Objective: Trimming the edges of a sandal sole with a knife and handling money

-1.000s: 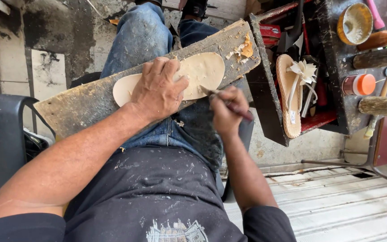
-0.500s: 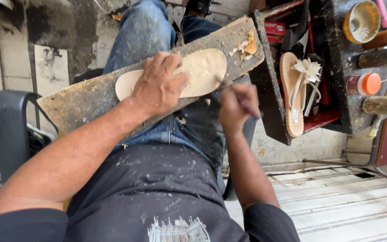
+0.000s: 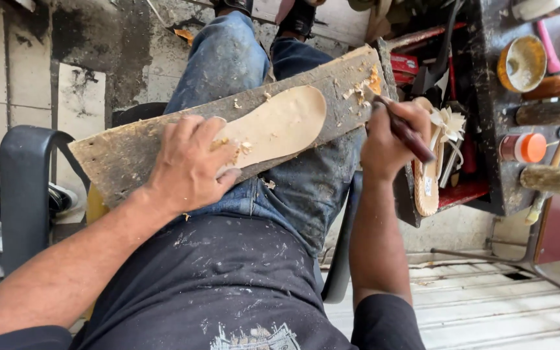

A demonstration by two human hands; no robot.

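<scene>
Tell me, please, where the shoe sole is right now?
In the head view the shoe sole lies flat on the wooden board across the person's lap, its near end under the left hand.

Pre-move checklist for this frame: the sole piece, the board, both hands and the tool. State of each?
1. Left hand pressing the heel end of the tan shoe sole: ok.
2. Sole lying flat on the wooden board: ok.
3. Board resting across the lap: ok.
4. Right hand gripping the dark-handled tool: ok.
5. Tool tip at the board's far end, off the sole: ok.
6. Type of tool tip: cannot tell.
</scene>
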